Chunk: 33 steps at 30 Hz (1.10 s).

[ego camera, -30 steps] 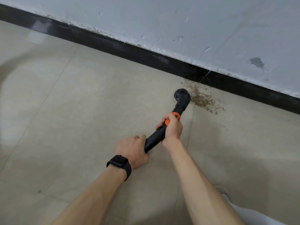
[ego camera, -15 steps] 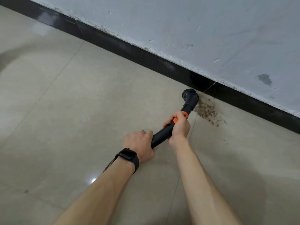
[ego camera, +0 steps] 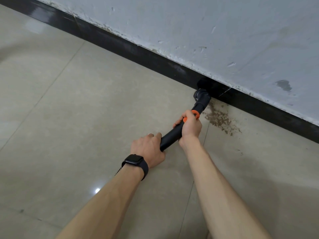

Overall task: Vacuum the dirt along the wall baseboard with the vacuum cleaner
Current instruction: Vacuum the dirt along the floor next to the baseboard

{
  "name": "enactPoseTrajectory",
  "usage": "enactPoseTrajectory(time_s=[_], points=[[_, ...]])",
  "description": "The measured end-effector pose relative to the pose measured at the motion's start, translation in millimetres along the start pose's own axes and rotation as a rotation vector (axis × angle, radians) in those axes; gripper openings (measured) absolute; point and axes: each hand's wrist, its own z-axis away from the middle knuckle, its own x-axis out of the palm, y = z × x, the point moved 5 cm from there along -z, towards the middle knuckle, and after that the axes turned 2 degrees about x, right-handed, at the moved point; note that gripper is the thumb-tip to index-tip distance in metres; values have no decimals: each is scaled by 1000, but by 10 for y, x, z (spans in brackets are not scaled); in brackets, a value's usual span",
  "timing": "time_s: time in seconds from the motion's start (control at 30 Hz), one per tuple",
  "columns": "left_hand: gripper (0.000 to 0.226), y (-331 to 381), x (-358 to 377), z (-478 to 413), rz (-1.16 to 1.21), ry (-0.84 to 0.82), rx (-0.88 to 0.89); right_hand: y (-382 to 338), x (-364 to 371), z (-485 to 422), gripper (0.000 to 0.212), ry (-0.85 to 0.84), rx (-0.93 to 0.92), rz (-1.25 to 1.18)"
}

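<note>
Black vacuum tube (ego camera: pixel 170 136) slants across the tiled floor (ego camera: pixel 69 100), its brush head (ego camera: pixel 202 97) set against the black baseboard (ego camera: pixel 138 50) at the floor's far edge, under the grey wall (ego camera: pixel 224 31). Brown dirt (ego camera: pixel 219 120) lies scattered on the floor just right of the head, beside the baseboard. The right hand (ego camera: pixel 191 126) wraps its fingers round the tube just below an orange collar (ego camera: pixel 196 114), while the left hand (ego camera: pixel 148 149), a dark watch (ego camera: pixel 135 161) on its wrist, grips the tube's near end with curled fingers.
</note>
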Motion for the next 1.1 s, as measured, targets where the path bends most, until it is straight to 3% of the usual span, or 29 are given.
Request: enactPoseTrajectory(time_s=[0.3,0.43,0.57,0.73,1.1], points=[[40,-573,-134,332,180,183,-62,239,857,198,11,-125,-18,159],[39,-854,-206,448,273,203,-183,397,1255,391,25,-203,-5,314],[36,-1177,-300,551,305,208,-223,584,1409,568,34,-166,-11,423],[37,-1160,-267,644,296,165,-141,595,1134,693,31,-60,7,453],[33,-289,185,843,107,-112,237,522,-454,726,29,280,-1,212]])
